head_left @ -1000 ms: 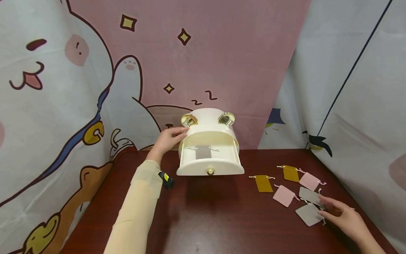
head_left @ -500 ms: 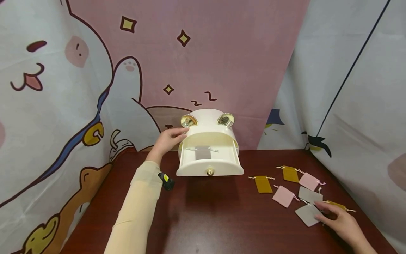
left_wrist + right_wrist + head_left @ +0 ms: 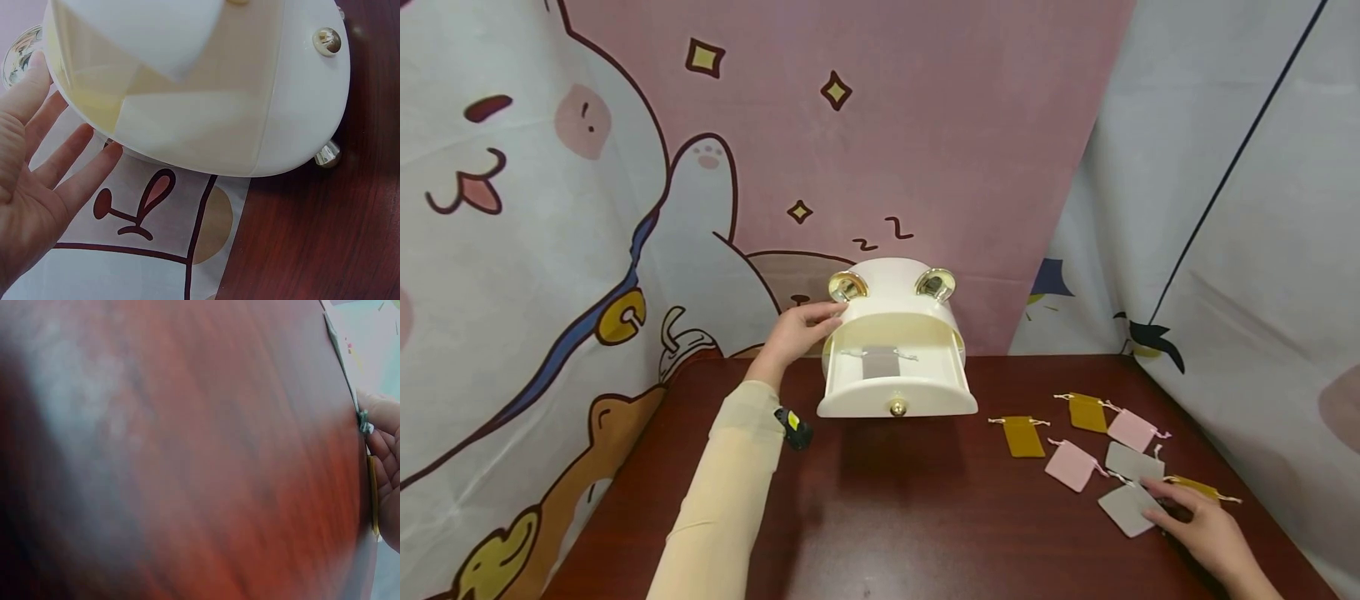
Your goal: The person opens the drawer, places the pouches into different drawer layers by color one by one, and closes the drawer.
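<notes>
Okay, the drawer (image 3: 850,399) is pulled out of the white box (image 3: 891,283), tabletop (image 3: 917,517) stretching in front of it; the table's right edge runs near the right hand (image 3: 1204,527). That hand pinches the front gray pouch (image 3: 1124,507) at its right end, on the table right of the box. Left hand (image 3: 797,332), fingers straight, touches the box's left side below a gold ear (image 3: 847,286). Crowding the right hand: 1 rear gray pouch (image 3: 1133,459), 2 pink pouches (image 3: 1071,465), 3 mustard pouches (image 3: 1022,437), 1 partly hidden behind it. Drawer holds 1 gray bag (image 3: 880,362). Writing: 2 z-shaped marks (image 3: 898,227) on the backdrop (image 3: 940,142).
</notes>
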Demonstrator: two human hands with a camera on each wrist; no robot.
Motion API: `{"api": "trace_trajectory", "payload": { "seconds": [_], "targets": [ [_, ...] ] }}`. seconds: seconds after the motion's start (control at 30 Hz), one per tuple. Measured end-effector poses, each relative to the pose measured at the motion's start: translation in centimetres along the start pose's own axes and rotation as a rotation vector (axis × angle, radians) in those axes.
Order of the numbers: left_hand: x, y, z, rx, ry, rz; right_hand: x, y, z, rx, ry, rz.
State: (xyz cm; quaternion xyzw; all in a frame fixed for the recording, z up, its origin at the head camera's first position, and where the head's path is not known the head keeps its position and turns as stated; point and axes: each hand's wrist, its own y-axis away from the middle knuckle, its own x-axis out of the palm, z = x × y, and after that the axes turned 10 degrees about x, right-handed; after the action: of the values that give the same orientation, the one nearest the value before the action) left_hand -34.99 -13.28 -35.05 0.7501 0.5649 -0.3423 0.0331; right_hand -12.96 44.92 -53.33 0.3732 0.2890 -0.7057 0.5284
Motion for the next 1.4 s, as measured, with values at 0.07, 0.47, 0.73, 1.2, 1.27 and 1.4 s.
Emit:
{"api": "trace_trajectory", "payload": {
  "seconds": [0.07, 0.47, 0.73, 1.2, 1.27, 1.4],
  "targets": [
    [0.0, 0.0, 0.0, 0.002, 0.001, -0.002, -0.1, -0.1, 0.1, 0.006, 0.009, 0.018],
    [0.2, 0.0, 0.0, 0.004, -0.001, 0.001, 0.3, -0.3, 0.3, 0.011, 0.022, -0.057],
    [0.2, 0.0, 0.2, 0.01, -0.003, 0.0, -0.4, -0.2, 0.9, -0.003, -0.002, -0.1],
    [0.1, 0.0, 0.4, -0.002, -0.001, -0.008, -2.4, -1.0, 4.5, 0.058, -0.089, -0.057],
    [0.1, -0.1, 0.4, -0.006, 0.003, -0.008, -2.4, -1.1, 4.9, 0.037, -0.093, -0.072],
    [0.1, -0.1, 0.3, -0.013, 0.013, -0.008, -2.2, -1.5, 5.8, -0.013, -0.101, -0.1]
  ]
}}
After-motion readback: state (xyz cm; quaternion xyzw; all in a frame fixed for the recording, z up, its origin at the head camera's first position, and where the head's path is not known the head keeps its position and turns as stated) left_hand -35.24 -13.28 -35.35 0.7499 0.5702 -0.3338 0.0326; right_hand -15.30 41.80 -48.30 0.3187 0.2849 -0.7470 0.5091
